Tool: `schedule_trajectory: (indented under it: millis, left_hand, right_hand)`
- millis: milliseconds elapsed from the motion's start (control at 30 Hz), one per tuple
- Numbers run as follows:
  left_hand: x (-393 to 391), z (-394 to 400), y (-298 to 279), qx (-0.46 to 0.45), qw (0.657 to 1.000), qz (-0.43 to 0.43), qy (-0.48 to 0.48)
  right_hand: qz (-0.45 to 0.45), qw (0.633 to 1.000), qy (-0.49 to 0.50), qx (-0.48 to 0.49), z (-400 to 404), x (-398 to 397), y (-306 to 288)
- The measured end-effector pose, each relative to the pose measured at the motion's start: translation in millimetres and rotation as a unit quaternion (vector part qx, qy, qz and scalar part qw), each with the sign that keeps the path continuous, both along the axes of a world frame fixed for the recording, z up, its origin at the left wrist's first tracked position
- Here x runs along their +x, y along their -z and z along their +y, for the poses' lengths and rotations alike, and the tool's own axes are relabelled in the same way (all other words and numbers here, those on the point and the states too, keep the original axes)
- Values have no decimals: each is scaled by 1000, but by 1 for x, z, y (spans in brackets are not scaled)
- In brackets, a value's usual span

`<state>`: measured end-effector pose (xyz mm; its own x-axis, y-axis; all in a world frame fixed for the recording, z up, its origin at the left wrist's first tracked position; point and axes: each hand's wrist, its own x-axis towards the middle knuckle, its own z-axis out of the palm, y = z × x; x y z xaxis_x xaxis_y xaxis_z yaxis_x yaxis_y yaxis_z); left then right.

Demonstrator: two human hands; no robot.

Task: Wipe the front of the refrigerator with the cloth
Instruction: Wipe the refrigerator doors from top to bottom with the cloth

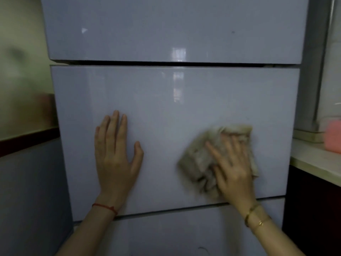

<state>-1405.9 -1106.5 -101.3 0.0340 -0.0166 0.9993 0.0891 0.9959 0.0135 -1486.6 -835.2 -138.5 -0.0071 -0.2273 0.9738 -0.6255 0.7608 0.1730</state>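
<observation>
right hand (233,163) flat, pressing cloth (201,159) on refrigerator (166,100) | left hand (115,154) flat, fingers straight

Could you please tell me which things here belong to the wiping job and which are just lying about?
In the job: refrigerator; cloth; right hand pressing the cloth; left hand flat on the door.
Lying about: pink object on the counter.

This is a home kitchen. A tall pale refrigerator (175,108) with stacked glossy door panels fills the middle. To its right a light stone counter (313,159) sits over dark cabinet fronts (313,209), with a pink object (333,134) on the counter's far edge beneath a window frame (313,52).
</observation>
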Motion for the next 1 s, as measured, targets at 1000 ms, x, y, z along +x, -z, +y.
schedule_trajectory:
  millis: [1000]
  left_hand:
    - [11,-11,5,-13,1000,-24,11]
  right_hand:
    - [20,998,20,48,-50,21,-32]
